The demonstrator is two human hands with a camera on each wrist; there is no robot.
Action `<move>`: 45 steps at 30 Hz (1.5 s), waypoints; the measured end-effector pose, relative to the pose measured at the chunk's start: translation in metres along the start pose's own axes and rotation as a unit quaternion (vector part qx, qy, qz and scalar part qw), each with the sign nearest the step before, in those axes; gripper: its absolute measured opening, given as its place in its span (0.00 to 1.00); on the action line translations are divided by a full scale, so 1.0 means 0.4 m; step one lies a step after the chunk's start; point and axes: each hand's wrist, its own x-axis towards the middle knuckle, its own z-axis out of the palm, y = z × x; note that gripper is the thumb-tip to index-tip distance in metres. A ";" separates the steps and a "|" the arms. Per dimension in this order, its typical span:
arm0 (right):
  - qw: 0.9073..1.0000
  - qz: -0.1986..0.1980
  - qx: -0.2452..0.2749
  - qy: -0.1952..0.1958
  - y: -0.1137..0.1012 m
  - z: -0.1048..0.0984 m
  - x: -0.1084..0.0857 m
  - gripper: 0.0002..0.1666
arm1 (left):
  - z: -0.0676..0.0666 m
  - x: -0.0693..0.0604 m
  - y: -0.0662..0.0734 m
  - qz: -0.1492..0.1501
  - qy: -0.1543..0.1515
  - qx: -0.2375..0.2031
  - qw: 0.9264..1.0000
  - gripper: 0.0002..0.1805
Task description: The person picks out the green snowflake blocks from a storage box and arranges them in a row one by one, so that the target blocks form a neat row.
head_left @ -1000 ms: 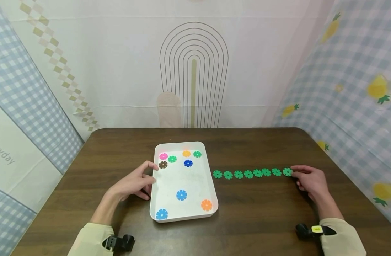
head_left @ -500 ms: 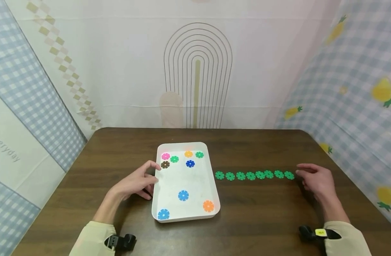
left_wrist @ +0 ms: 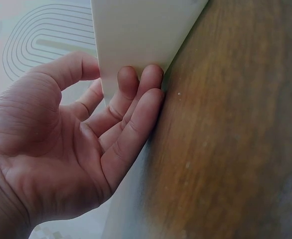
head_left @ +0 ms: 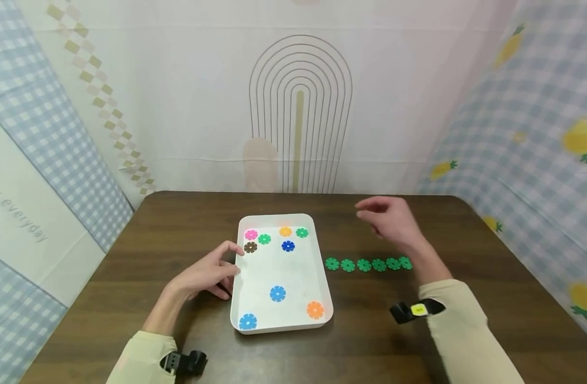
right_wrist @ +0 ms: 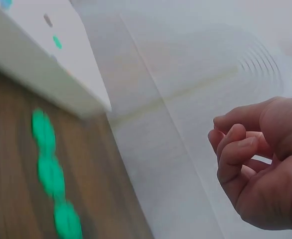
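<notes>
A white tray (head_left: 280,271) lies on the dark wooden table, with several flower-shaped discs of various colors inside. My left hand (head_left: 204,274) holds its left wall; in the left wrist view the fingers press against the tray's outer side (left_wrist: 136,35). To the right of the tray, green flower-shaped discs (head_left: 364,265) form a row on the table. Raised above and beyond this row, my right hand (head_left: 391,221) has loosely curled fingers and nothing visible between them. The right forearm hides the row's right end in the head view.
Brown wooden table (head_left: 370,341) surrounds the tray, its far edge meeting a pale printed curtain (head_left: 202,106). Checked cloth (head_left: 529,176) hangs at the right side and another at the left. Black wrist cameras are strapped over both sleeves.
My right hand has let go of the last green disc in the row, lifted, and swung left toward the tray. The left hand stays at the tray. The head view has shifted slightly.
</notes>
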 end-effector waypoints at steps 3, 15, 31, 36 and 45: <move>0.999 0.005 0.015 -0.030 -0.047 0.073 0.036 0.15 | -0.001 -0.003 0.003 -0.002 0.005 0.001 1.000 0.26; 0.994 0.040 0.054 -0.086 -0.110 0.303 0.123 0.12 | -0.005 -0.005 0.005 -0.005 0.011 -0.002 1.000 0.25; 0.988 0.103 0.024 -0.111 -0.086 0.469 0.178 0.13 | -0.003 0.004 0.001 -0.006 0.005 -0.017 1.000 0.25; 0.988 0.111 -0.024 -0.103 -0.065 0.489 0.184 0.10 | -0.002 0.008 0.001 -0.006 0.002 -0.016 1.000 0.25; 0.982 0.120 -0.088 -0.120 -0.046 0.522 0.201 0.11 | -0.005 0.005 -0.004 -0.007 0.006 -0.017 1.000 0.25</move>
